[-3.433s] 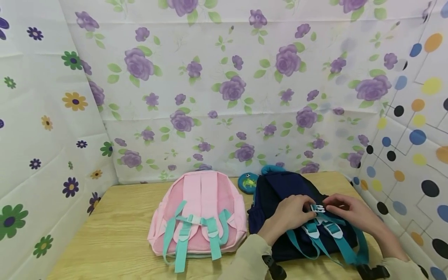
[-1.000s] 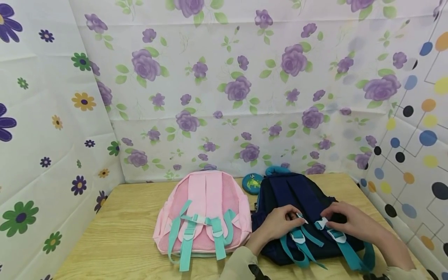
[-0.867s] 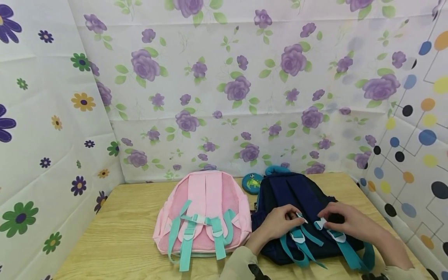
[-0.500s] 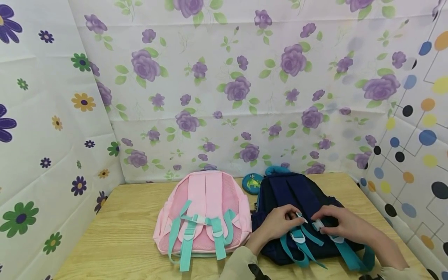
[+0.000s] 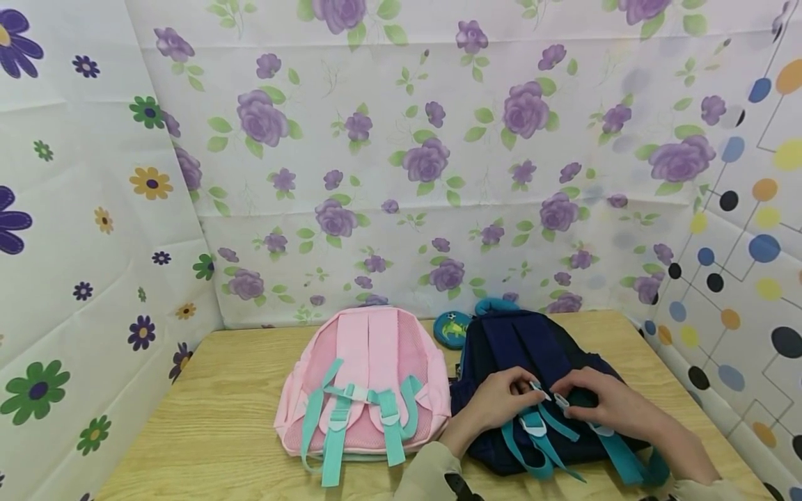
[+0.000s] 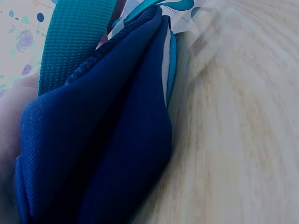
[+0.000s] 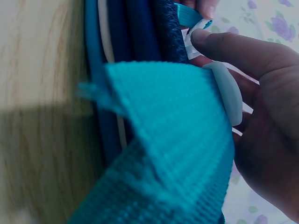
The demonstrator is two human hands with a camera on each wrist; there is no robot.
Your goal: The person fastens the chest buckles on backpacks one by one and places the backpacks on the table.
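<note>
A navy backpack [image 5: 516, 341] lies with its strap side up at the right of the table. Over its lower part my left hand [image 5: 498, 402] pinches one white buckle half [image 5: 541, 391] on a teal strap. My right hand [image 5: 617, 400] pinches the other buckle half [image 5: 561, 401]. The two halves face each other across a small gap. Below them sits a white strap adjuster [image 5: 535, 426] with teal webbing. In the right wrist view, my right thumb presses the white buckle [image 7: 190, 45], with wide teal webbing [image 7: 173, 116] in front. Navy fabric [image 6: 98, 121] mostly hides my left hand in the left wrist view.
Left of the navy bag lies a pink backpack [image 5: 413, 362], its teal chest strap joined by a white buckle [image 5: 360, 394]. A round blue pouch [image 5: 452, 329] with a green figure sits behind, between the bags. Patterned cloth walls enclose the wooden table [image 5: 213, 403].
Over the last second my right hand has brought its buckle half leftward, close to the left one. The left hand stays still. Earlier, both hands were higher and further right on the navy backpack.
</note>
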